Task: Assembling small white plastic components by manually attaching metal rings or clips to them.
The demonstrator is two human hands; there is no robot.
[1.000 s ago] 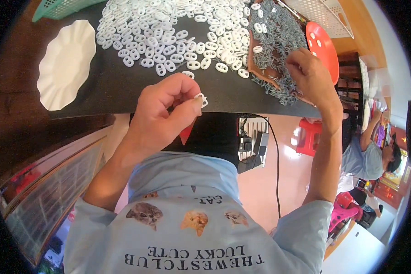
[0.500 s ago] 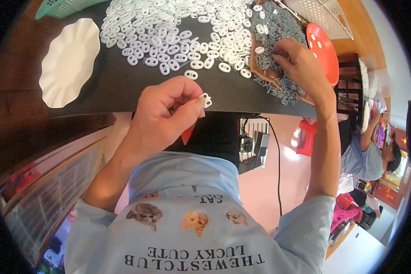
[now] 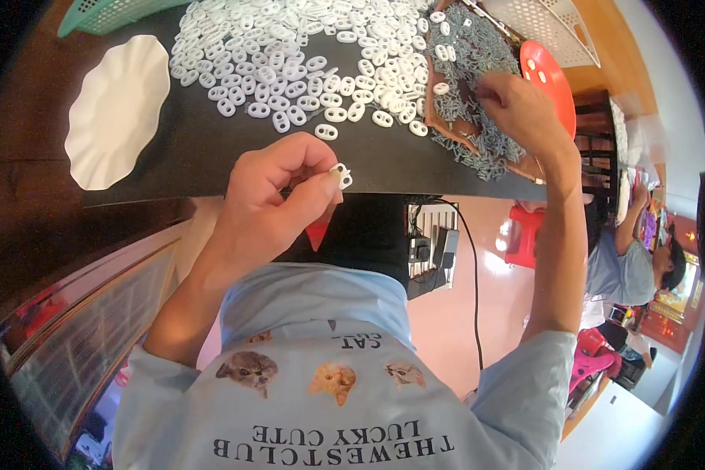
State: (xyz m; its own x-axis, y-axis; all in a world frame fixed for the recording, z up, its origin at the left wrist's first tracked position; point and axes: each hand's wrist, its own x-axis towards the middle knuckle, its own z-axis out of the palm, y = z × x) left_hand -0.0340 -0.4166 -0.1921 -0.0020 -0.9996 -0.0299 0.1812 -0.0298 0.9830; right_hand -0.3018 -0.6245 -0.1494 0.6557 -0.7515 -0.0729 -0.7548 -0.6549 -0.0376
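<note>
Between thumb and forefinger of my left hand (image 3: 278, 192) is a small white oval two-hole plastic piece (image 3: 343, 177), held just above the table's near edge. My right hand (image 3: 526, 116) is over a heap of small grey plastic pins (image 3: 489, 59) at the right. Its fingers are drawn together among the pins; whatever they grip is hidden. Many more white two-hole pieces (image 3: 282, 59) spread across the far middle of the dark table (image 3: 204, 149). A few lie on the grey heap, which rests on a brown sheet (image 3: 446, 129).
A white wavy-edged dish (image 3: 119, 113) stands at the left, and a green basket (image 3: 106, 14) behind it. To the right are a red plate (image 3: 554, 90) with white pieces on it and a white perforated basket (image 3: 544, 27). Another person (image 3: 623, 262) sits farther right.
My right hand has shifted slightly, its fingers still at the grey pins. My left hand keeps its pinch on the white piece. The whole view has moved a little.
</note>
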